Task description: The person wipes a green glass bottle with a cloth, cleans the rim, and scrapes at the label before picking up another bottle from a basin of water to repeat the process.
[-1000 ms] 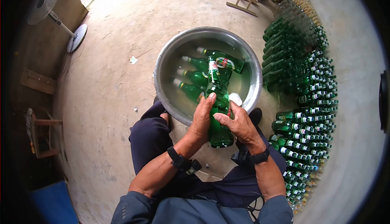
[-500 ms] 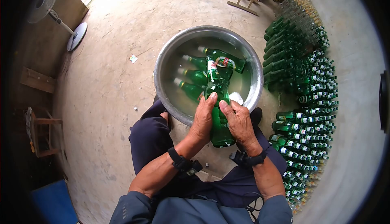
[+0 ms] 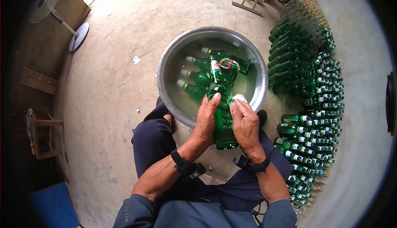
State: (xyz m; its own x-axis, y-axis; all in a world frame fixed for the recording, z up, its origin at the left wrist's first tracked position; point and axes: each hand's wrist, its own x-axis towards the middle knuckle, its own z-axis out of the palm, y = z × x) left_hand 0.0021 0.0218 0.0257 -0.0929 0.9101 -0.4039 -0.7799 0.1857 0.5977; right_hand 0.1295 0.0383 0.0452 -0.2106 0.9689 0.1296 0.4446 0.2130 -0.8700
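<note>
My left hand (image 3: 206, 114) is wrapped round a green glass bottle (image 3: 224, 135), its thumb along the upper body. The bottle is tilted, its base toward me and its neck with a white-and-red label over the basin. My right hand (image 3: 245, 122) is closed in a pinch at the bottle's right side; what sits between its thumb and fingers is too small to make out. Below the bottle's neck, a round metal basin (image 3: 165, 100) holds cloudy water and several green bottles (image 3: 194, 91). A white lump (image 3: 240, 97) shows partly behind my right fingertips.
Many green bottles (image 3: 289, 50) lie stacked along the wall on the right. A wooden stool (image 3: 248, 7) and part of a seated person are at the top. A standing fan (image 3: 78, 38) and a wooden chair (image 3: 47, 123) are on the left. Paper scraps (image 3: 136, 59) lie on the floor.
My right thumb and fingers have moved slightly right, away from the bottle's body. My left hand keeps its hold, and the bottle has barely shifted.
</note>
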